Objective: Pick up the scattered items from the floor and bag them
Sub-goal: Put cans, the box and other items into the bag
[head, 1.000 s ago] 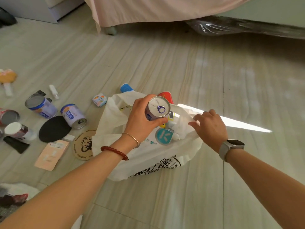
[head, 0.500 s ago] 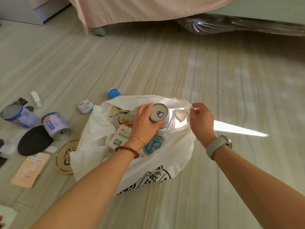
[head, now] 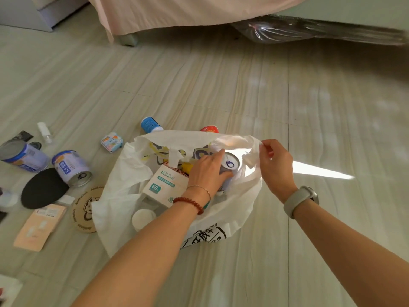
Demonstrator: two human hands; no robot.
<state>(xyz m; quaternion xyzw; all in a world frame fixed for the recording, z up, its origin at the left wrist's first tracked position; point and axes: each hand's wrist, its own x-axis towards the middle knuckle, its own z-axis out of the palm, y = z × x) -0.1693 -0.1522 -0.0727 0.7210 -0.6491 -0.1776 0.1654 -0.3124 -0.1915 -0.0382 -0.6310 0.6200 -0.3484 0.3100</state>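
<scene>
Hands: two, both bare-armed, reaching down from the bottom of the view over a pale wood-look floor (head: 221, 85).
Cans: three in sight; one inside the white bag (head: 124, 191), two lying on their sides on the floor at left, the nearer can (head: 70, 167) and the farther can (head: 24, 155).
Left hand (head: 207, 171): fingers wrapped round the silver can (head: 230, 168), pull-tab end facing up and right, wrist bent downward into the bag's mouth; a red bead bracelet and a thin bangle sit on the wrist.
Right hand (head: 274, 165): thumb and forefinger pinched together on the bag's right rim, lifting it; a pale grey watch on the wrist.
In the bag: a white box (head: 163, 187) marked 60 just left of the held can, a round white lid below it.
On the floor: one black oval pad (head: 43, 188), one round cork coaster (head: 85, 209) partly under the bag, one peach packet (head: 38, 227), one small patterned pouch (head: 111, 141), one blue-capped container (head: 150, 124) behind the bag.
Change: a second ago the can was held above the opening; it now sits low inside, and the right hand has shifted from the bag's edge to raising it.
</scene>
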